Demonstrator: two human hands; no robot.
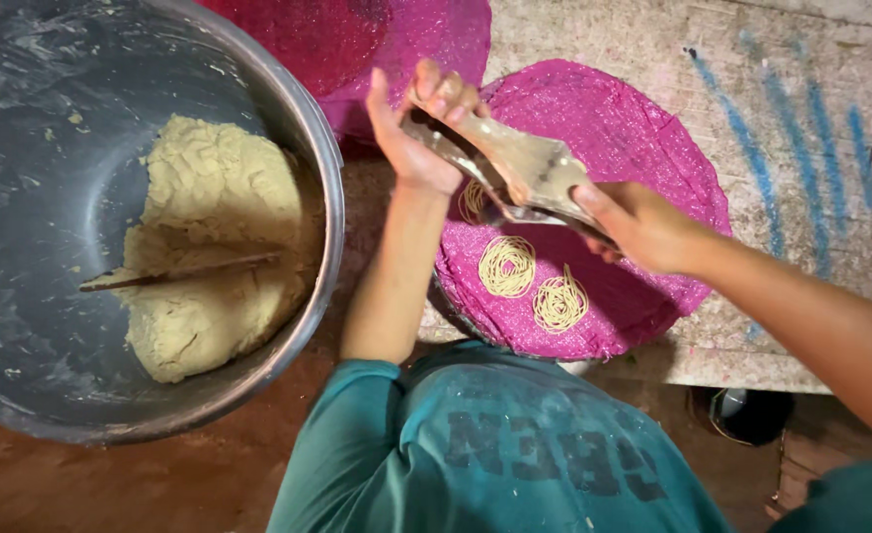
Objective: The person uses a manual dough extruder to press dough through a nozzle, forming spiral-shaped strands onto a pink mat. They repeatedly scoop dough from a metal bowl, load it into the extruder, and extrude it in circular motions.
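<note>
Head view, looking straight down. At far left a large steel bowl (313, 148) holds a pale yellow dough mass (214, 247), heaped toward the bowl's right wall. A thin dark stick (184, 271) lies across the dough, its left end reaching onto the bare, smeared metal. The bowl rests on a reddish-brown floor (110, 484).

Right of the bowl, the left hand (416, 128) is raised with its fingers curled tight around the far-left handle end of a dough-caked press (515, 168) (wood or metal, cannot tell under the coating). The right hand (634, 222) clamps the opposite, near-right handle end. Both hands are closed in full grips on the tool, which spans diagonally between them, held above the mat and not touching it.

Directly beneath the press lies a round mat covered in magenta mesh (643, 128). On it sit three thin noodle coils: one coil (473, 200) partly hidden under the press, a second coil (507, 266) nearer, and a third coil (560, 301) just to its right. The second and third are close together, not clearly touching. A second magenta mat (426, 39) lies farther off, toward the upper left, overlapped by the first.

Both mats rest on a pale slab (653, 39) streaked with blue paint strokes (801, 128) at right. In the near foreground, the person's teal shirt (495, 444) fills the bottom edge. A small dark round object (752, 415) sits under the slab's near edge.
</note>
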